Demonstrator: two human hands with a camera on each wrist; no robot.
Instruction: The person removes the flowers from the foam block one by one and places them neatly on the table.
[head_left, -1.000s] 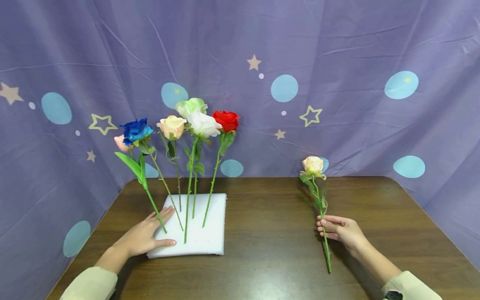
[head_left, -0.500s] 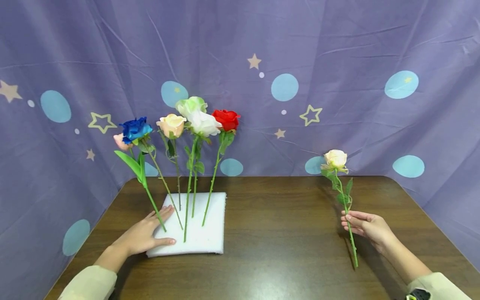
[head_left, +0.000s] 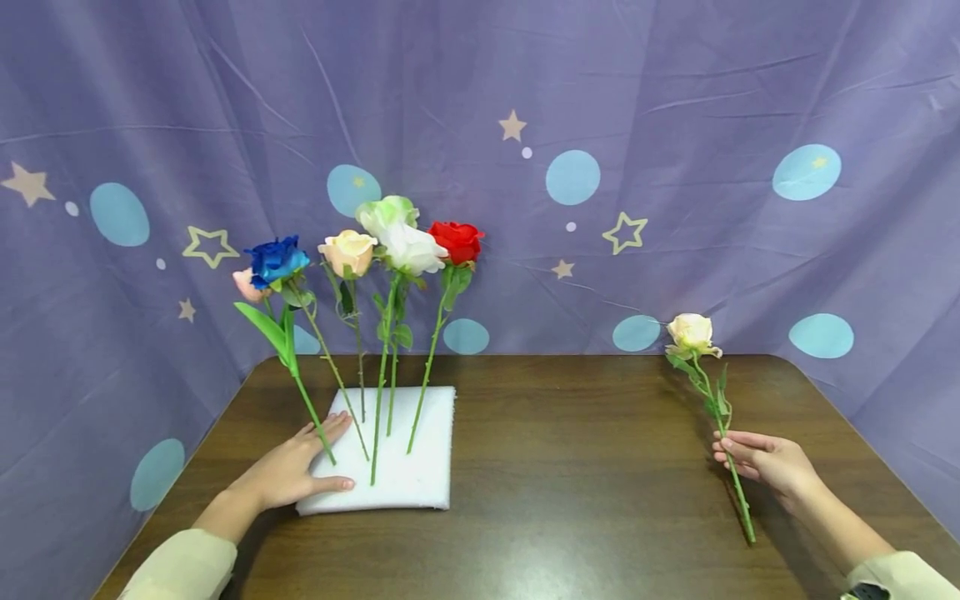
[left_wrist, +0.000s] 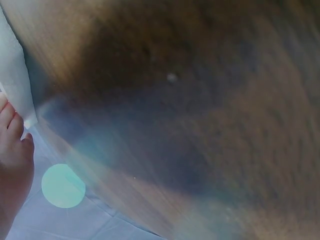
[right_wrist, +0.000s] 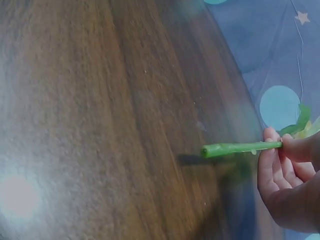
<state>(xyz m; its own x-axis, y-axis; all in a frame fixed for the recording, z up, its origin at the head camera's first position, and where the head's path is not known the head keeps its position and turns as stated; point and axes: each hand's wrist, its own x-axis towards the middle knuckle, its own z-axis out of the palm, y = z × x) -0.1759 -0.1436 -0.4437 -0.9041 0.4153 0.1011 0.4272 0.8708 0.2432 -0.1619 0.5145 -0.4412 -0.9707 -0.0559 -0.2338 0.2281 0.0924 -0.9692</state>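
Note:
On the right of the head view, my right hand (head_left: 776,467) pinches a cream rose (head_left: 691,333) by its green stem between thumb and fingers. The bloom points away and the cut stem end (right_wrist: 206,151) faces the camera in the right wrist view, above its shadow on the table. My left hand (head_left: 277,477) rests with spread fingers on the left side of a white foam block (head_left: 423,483). Stems stand in the block: a blue rose (head_left: 277,260), a pink flower (head_left: 247,285) partly behind it, a peach rose (head_left: 348,252), a white rose (head_left: 411,248), a greenish-white rose (head_left: 384,213) and a red rose (head_left: 457,242).
Foam block and hands are on a brown wooden table (head_left: 555,450) with rounded far corners. A purple curtain (head_left: 480,67) with stars and blue ovals hangs behind and at both sides. The tall stems lean in different directions above the block.
My right hand has carried the cream rose to the right, lately also a little nearer to me. The left hand and the flowers in the foam block stay as they were.

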